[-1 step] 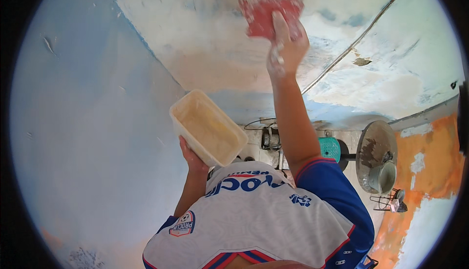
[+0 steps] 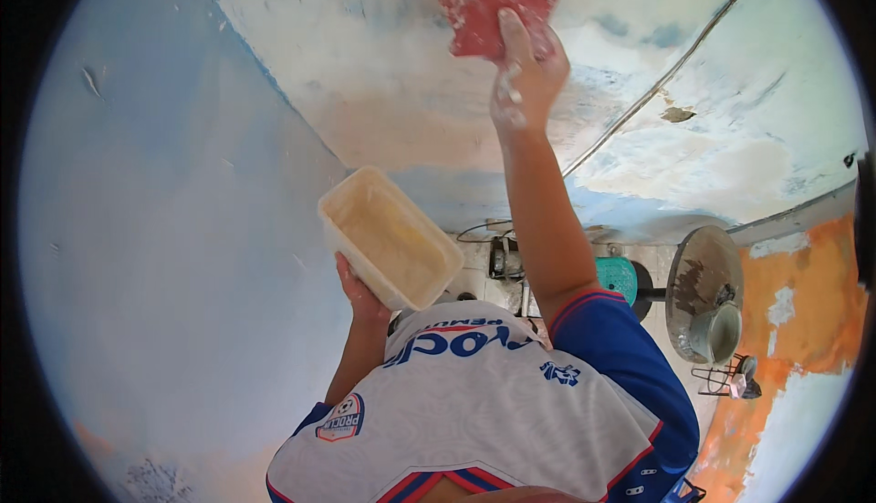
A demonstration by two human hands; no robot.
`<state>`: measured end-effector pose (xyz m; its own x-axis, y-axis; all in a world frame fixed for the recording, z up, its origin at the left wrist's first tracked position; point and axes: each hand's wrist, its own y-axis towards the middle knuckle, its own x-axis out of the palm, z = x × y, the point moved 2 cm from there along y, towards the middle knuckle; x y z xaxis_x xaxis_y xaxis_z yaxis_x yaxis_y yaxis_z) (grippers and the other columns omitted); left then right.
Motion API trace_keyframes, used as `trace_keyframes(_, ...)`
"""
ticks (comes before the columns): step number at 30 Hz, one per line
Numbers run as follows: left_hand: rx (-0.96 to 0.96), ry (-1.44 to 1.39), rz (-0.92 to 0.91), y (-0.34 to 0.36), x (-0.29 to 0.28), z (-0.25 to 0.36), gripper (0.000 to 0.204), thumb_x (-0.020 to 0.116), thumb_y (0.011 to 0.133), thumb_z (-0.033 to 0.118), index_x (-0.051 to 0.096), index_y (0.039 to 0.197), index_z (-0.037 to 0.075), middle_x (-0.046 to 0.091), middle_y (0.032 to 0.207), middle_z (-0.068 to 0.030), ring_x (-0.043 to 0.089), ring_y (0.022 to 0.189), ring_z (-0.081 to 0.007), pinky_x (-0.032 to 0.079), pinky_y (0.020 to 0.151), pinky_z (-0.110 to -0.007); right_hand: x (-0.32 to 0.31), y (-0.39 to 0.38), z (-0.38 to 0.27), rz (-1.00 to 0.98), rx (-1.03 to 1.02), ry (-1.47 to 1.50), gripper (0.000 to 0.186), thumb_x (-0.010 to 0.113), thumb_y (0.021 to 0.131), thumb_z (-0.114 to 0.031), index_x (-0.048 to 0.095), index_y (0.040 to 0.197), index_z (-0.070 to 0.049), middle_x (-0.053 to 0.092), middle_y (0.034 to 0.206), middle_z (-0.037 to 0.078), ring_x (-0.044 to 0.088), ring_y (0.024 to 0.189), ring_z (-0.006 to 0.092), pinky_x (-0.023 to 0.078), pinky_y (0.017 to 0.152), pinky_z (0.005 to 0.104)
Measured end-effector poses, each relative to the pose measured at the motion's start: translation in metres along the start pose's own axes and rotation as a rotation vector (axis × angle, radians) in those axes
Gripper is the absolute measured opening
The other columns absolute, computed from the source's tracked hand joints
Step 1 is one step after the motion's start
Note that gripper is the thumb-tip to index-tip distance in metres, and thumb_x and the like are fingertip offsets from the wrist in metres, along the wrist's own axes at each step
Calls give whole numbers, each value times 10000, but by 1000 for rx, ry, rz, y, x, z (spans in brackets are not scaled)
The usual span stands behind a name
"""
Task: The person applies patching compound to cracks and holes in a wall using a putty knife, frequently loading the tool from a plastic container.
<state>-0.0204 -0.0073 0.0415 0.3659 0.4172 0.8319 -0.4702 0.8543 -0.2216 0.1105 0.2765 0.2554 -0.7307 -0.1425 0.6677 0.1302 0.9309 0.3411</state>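
Observation:
My right hand [image 2: 531, 74] reaches far up and grips a flat red putty spreader [image 2: 493, 12] smeared with white paste. The thumb lies along the spreader's face, and its far edge is at the patchy white and blue wall [image 2: 411, 74]. White paste also coats my thumb and wrist. In my left hand [image 2: 362, 291] is a rectangular cream plastic tub [image 2: 392, 238], held tilted by its side and lower corner. A pale film coats the inside of the tub; some of my left fingers are hidden behind it.
A blue-grey wall [image 2: 173, 220] rises at the left. A cable [image 2: 657, 88] runs down the patched wall. To the right stand a round stained table [image 2: 698, 275] with a grey bucket [image 2: 716, 334], a teal seat [image 2: 616, 279] and an orange, patched wall [image 2: 798, 293].
My right hand and the red spreader have moved slightly up and to the left along the wall. The tub in my left hand has hardly moved.

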Motion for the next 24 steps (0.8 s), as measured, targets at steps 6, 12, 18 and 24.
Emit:
trace_keyframes(6, 38, 43, 83, 1, 4, -10, 714, 384, 1041, 626, 367, 1559, 136, 477, 1529, -108, 507, 1363, -320, 455, 1117, -476, -83, -65, 93, 239, 323, 15, 157, 757, 920, -48, 693, 1031, 43, 713, 1006, 65, 672, 897, 136, 548, 836, 264)
trace_keyframes(12, 26, -28, 12, -5, 6, -4, 713, 374, 1044, 625, 364, 1560, 134, 475, 1529, -112, 495, 1375, -319, 448, 1124, -479, 7, -51, 3, -24, 113, 2, 157, 752, 952, -154, 691, 996, -17, 629, 804, -41, 480, 582, 15, 335, 482, 216)
trace_keyframes(18, 30, 66, 77, 7, -9, 17, 712, 363, 1047, 624, 361, 1560, 130, 473, 1529, -111, 496, 1376, -317, 455, 1119, -479, -3, -15, 53, 63, 127, -14, 197, 760, 948, -176, 703, 1042, -12, 640, 833, -21, 517, 635, 29, 368, 495, 237)
trace_keyframes(24, 44, 59, 51, 18, -26, 43, 703, 358, 1052, 616, 366, 1553, 122, 483, 1517, -112, 504, 1370, -303, 464, 1113, -473, -35, -94, 86, 172, 456, -134, 160, 705, 951, -56, 670, 1069, 46, 709, 1035, 95, 685, 891, 164, 570, 783, 310)
